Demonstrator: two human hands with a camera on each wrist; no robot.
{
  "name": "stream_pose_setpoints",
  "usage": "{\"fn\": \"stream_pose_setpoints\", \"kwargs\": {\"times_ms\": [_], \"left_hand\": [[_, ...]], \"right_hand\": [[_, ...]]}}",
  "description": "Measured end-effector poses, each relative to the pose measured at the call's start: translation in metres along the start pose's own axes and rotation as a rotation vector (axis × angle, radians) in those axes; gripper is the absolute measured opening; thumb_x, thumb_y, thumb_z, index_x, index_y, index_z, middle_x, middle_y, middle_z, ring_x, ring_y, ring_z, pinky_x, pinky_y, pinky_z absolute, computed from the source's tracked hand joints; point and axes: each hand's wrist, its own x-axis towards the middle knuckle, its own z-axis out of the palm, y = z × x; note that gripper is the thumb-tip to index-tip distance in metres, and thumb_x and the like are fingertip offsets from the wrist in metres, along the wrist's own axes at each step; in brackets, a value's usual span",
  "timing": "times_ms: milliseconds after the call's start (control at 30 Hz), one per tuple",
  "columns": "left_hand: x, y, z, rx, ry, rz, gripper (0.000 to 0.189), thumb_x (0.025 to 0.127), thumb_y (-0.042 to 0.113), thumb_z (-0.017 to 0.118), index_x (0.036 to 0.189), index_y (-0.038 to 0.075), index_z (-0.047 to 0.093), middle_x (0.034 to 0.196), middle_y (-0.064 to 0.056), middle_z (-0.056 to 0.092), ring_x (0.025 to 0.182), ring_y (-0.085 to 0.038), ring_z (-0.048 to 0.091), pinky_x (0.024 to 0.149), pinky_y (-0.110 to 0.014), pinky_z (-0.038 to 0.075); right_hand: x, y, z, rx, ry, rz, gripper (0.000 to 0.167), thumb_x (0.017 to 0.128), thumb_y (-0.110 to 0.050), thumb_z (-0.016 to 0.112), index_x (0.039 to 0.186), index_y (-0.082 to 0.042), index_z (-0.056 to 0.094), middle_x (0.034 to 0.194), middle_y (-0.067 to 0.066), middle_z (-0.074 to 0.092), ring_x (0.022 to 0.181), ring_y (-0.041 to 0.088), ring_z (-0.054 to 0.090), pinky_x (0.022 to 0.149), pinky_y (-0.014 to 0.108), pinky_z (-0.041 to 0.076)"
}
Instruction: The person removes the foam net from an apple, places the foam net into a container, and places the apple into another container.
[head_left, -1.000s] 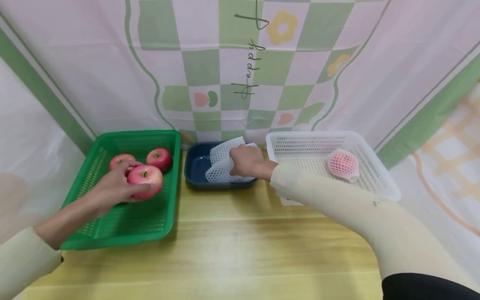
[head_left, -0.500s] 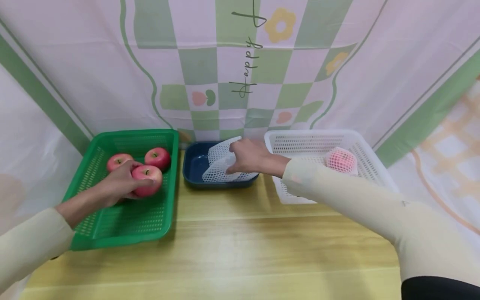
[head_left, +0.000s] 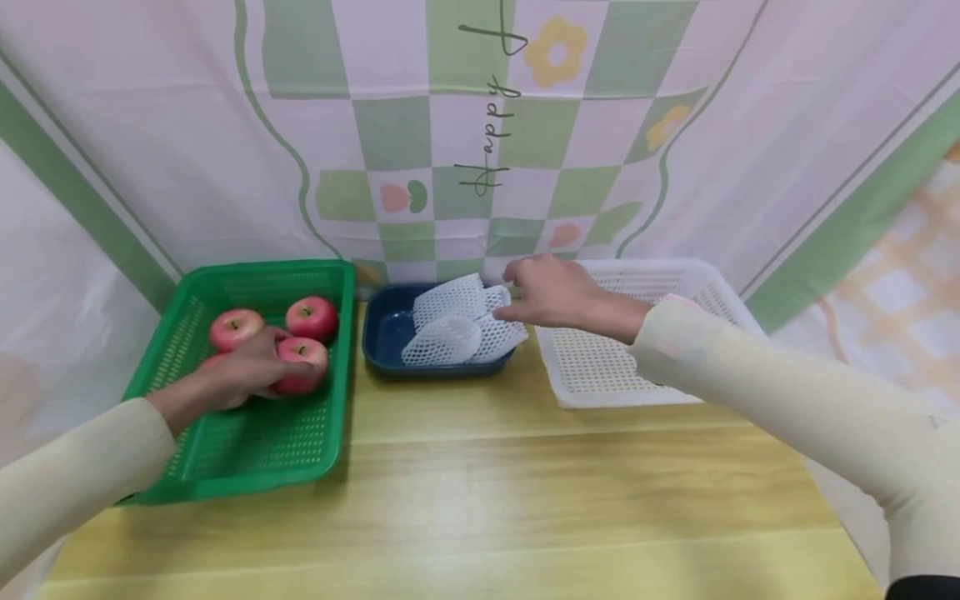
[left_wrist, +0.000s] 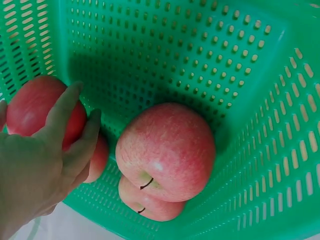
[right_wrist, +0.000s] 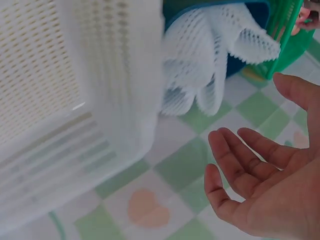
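Observation:
In the green basket [head_left: 341,433] at the left, my left hand [head_left: 251,368] grips a red apple [head_left: 306,365], its fingers curled round it. Other red apples lie beside it, one at the back left [head_left: 236,328], one at the back right [head_left: 311,317]. The left wrist view shows the held apple [left_wrist: 32,107] low among the others. My right hand [head_left: 555,292] hovers, fingers spread and loosely bent, holding nothing, between the blue tray [head_left: 386,337] and the white basket [head_left: 592,371]. White foam fruit nets [head_left: 450,312] lie heaped in the tray.
A pink thing [head_left: 681,301] shows in the white basket, mostly hidden behind my right sleeve [head_left: 720,367]. The wooden table [head_left: 465,492] runs in front of the containers. A checkered cloth [head_left: 465,125] hangs behind them.
My right hand has let go of the foam nets and moved right, away from the tray. My left hand, on the apple, has sunk slightly lower into the green basket.

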Motion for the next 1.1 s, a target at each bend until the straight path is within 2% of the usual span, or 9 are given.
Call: {"fn": "stream_pose_setpoints", "kwargs": {"times_ms": [67, 200, 267, 467, 700, 900, 1100], "left_hand": [[0.003, 0.001, 0.002, 0.009, -0.002, 0.002, 0.085, 0.099, 0.025, 0.073, 0.154, -0.015, 0.022, 0.143, -0.029, 0.044, 0.119, -0.036, 0.059, 0.088, -0.049, 0.063], [0.005, 0.001, 0.003, 0.021, 0.005, -0.015, 0.089, 0.099, 0.022, 0.071, 0.157, -0.015, 0.016, 0.148, -0.032, 0.041, 0.122, -0.037, 0.058, 0.088, -0.049, 0.063], [0.005, 0.002, 0.003, 0.024, 0.005, -0.028, 0.094, 0.099, 0.021, 0.07, 0.159, -0.016, 0.008, 0.151, -0.034, 0.036, 0.126, -0.04, 0.055, 0.091, -0.05, 0.062], [0.007, 0.004, 0.004, 0.032, -0.024, -0.035, 0.092, 0.101, 0.021, 0.068, 0.16, -0.014, 0.007, 0.153, -0.035, 0.035, 0.132, -0.043, 0.051, 0.099, -0.058, 0.057], [0.011, 0.003, 0.007, 0.037, -0.057, -0.061, 0.094, 0.102, 0.021, 0.065, 0.16, -0.013, -0.001, 0.158, -0.037, 0.027, 0.14, -0.047, 0.042, 0.104, -0.062, 0.053], [0.012, 0.001, 0.006, 0.056, -0.074, -0.086, 0.097, 0.103, 0.024, 0.064, 0.159, -0.013, -0.006, 0.159, -0.038, 0.022, 0.142, -0.048, 0.038, 0.107, -0.061, 0.05], [0.011, 0.0, 0.005, 0.073, -0.076, -0.085, 0.097, 0.105, 0.024, 0.062, 0.157, -0.015, -0.009, 0.159, -0.037, 0.02, 0.141, -0.047, 0.037, 0.109, -0.061, 0.049]], "right_hand": [[-0.004, 0.011, -0.004, 0.01, 0.012, 0.015, 0.066, 0.089, -0.048, 0.08, 0.136, -0.003, 0.068, 0.131, 0.015, 0.073, 0.117, 0.036, 0.07, 0.089, 0.057, 0.06], [-0.013, 0.033, -0.01, 0.019, 0.032, 0.041, 0.063, 0.09, -0.045, 0.079, 0.135, 0.0, 0.068, 0.129, 0.017, 0.073, 0.115, 0.037, 0.07, 0.089, 0.057, 0.059], [-0.017, 0.045, -0.014, 0.025, 0.031, 0.053, 0.062, 0.092, -0.043, 0.078, 0.134, 0.001, 0.068, 0.128, 0.019, 0.073, 0.114, 0.038, 0.07, 0.089, 0.058, 0.058], [-0.029, 0.082, -0.027, 0.017, 0.002, 0.101, 0.064, 0.096, -0.042, 0.075, 0.135, 0.007, 0.064, 0.129, 0.028, 0.07, 0.113, 0.047, 0.069, 0.092, 0.062, 0.057], [-0.042, 0.129, -0.031, -0.02, -0.068, 0.18, 0.063, 0.1, -0.039, 0.069, 0.138, 0.011, 0.059, 0.127, 0.035, 0.067, 0.11, 0.051, 0.069, 0.088, 0.062, 0.059], [-0.053, 0.17, -0.03, -0.053, -0.144, 0.272, 0.068, 0.101, -0.039, 0.066, 0.139, 0.015, 0.053, 0.13, 0.04, 0.062, 0.114, 0.056, 0.063, 0.091, 0.067, 0.055], [-0.064, 0.197, -0.03, -0.057, -0.18, 0.306, 0.073, 0.1, -0.04, 0.066, 0.137, 0.02, 0.049, 0.133, 0.046, 0.055, 0.118, 0.063, 0.058, 0.096, 0.072, 0.051]]}}
